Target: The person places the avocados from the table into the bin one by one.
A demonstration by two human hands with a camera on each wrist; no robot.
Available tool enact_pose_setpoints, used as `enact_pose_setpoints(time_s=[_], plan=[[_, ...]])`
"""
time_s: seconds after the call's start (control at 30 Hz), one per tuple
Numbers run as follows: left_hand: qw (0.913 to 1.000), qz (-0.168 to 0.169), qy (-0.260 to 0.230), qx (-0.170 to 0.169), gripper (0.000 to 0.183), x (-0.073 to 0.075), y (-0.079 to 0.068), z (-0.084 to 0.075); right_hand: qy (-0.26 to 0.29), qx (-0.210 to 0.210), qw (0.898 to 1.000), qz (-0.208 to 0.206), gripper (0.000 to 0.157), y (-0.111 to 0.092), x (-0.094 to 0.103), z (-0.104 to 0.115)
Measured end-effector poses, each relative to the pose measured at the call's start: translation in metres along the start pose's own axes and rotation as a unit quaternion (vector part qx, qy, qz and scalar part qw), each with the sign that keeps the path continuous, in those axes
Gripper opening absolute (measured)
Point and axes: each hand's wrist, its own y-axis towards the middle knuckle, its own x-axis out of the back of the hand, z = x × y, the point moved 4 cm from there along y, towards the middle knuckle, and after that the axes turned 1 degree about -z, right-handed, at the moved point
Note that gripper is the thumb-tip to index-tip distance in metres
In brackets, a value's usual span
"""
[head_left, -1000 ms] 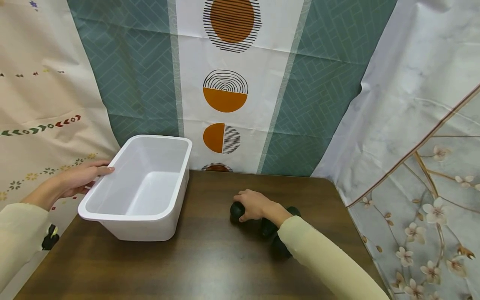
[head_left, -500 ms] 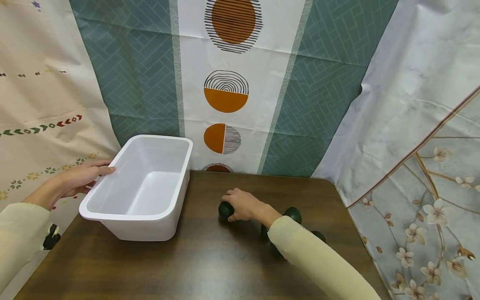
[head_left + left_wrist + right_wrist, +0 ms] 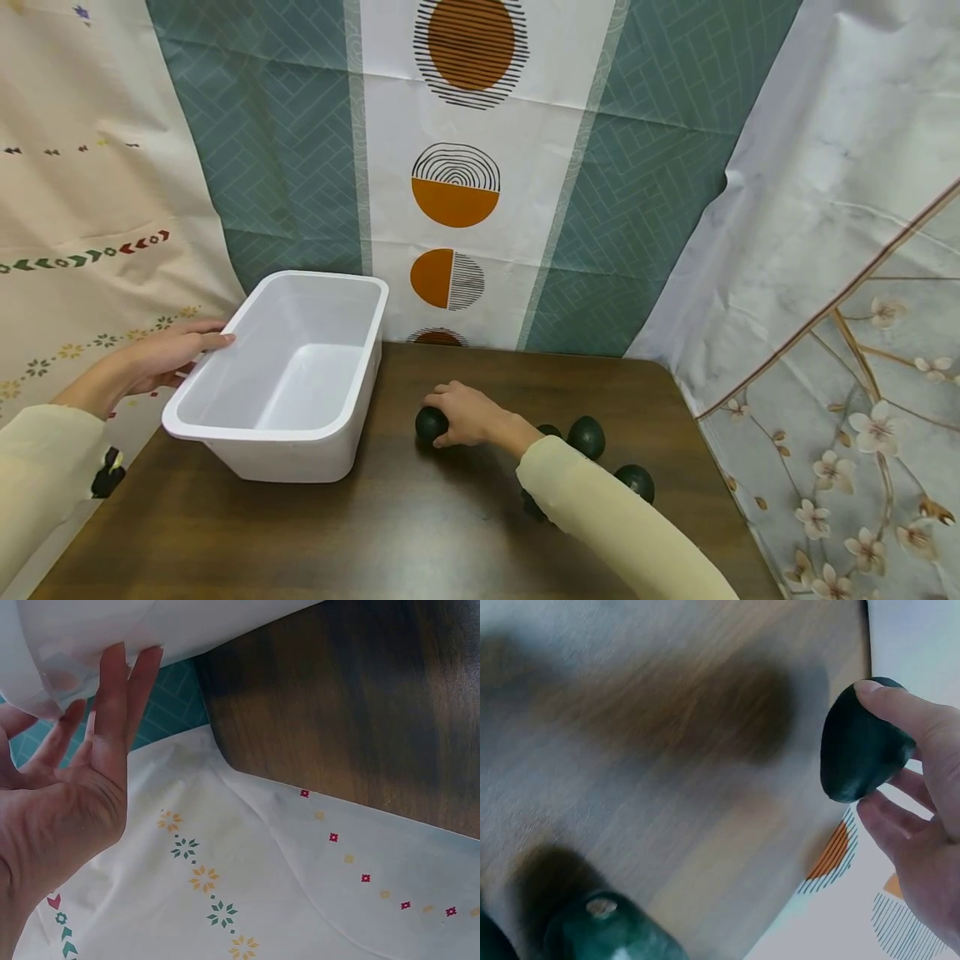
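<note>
A white plastic tub stands at the left of the table. My left hand grips its left rim, thumb over the edge; in the left wrist view the fingers lie against the outer wall. My right hand holds a dark green avocado between thumb and fingers, to the right of the tub. In the right wrist view this held avocado appears raised off the wood. Several more avocados lie behind my right hand, such as one avocado and another; my sleeve partly hides others.
The brown wooden table carries the tub and the avocados. A patterned curtain hangs along the back edge. A cream cloth hangs at the left, and a floral cloth at the right.
My right hand has moved left toward the tub with the avocado. More of the avocados on the table now show from behind my sleeve. The left hand stays on the rim.
</note>
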Motion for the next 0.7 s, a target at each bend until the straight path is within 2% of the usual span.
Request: enact_pose_setpoints(time_s=[0.17, 0.43, 0.7], plan=[[0.9999, 0.004, 0.009, -0.003, 0.070, 0.000, 0.000, 0.001, 0.027, 0.007, 1.000, -0.010, 0.064, 0.004, 0.001, 0.008], [0.9998, 0.009, 0.015, -0.005, 0.068, 0.000, 0.000, -0.001, 0.027, 0.020, 0.999, -0.014, 0.065, 0.007, 0.004, 0.015], [0.9999, 0.008, 0.008, -0.005, 0.067, 0.000, -0.002, -0.002, 0.036, 0.027, 0.999, -0.026, 0.063, 0.012, 0.015, 0.019]])
